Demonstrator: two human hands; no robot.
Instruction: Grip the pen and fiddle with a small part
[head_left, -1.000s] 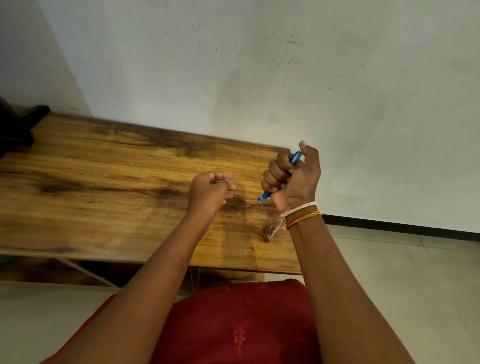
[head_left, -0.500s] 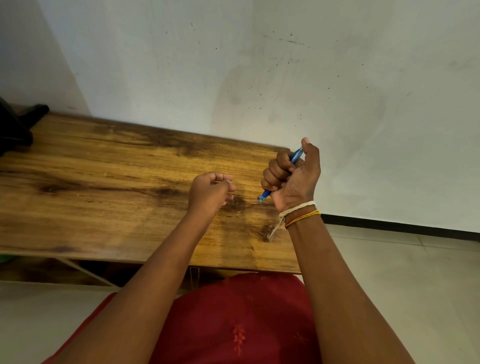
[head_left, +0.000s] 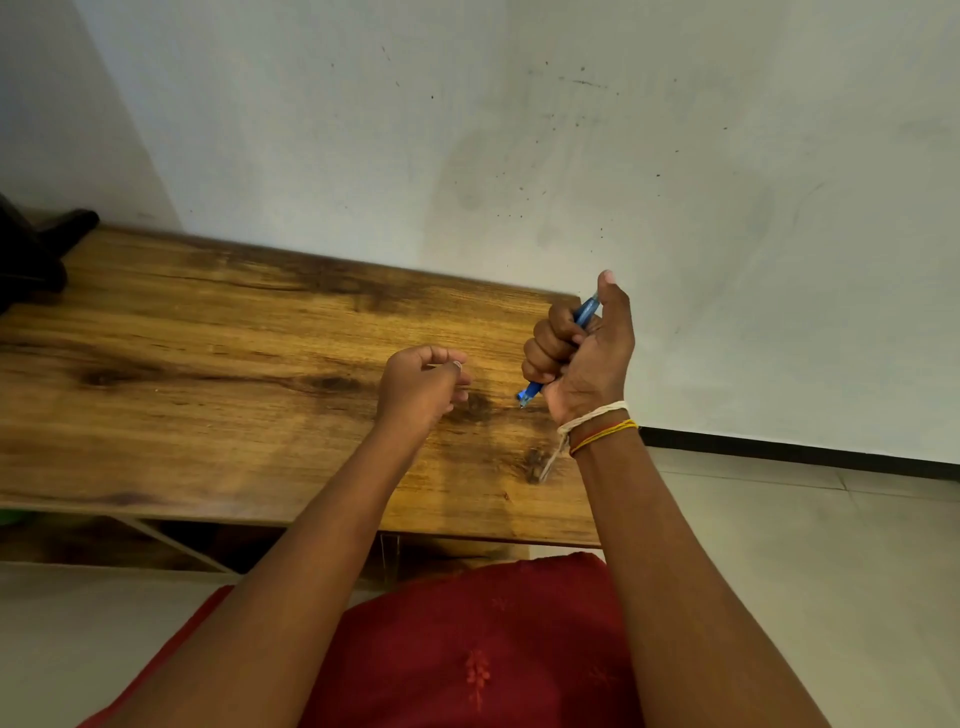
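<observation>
Now right hand (head_left: 582, 358) fists blue pen (head_left: 586, 316), tip toward 7 o'clock. Left hand (head_left: 418, 387) pinches something tiny above worktop (head_left: 208, 364), likely dropped if the fingers slacken.

Two bare forearms are seen without sleeves. On the right wrist (head_left: 597, 431), a pale twisted thread is tied with a loose end hanging, and beside it thin red and yellow threads are worn. A dark red garment (head_left: 467, 649) with small red embroidered motifs is worn.
</observation>
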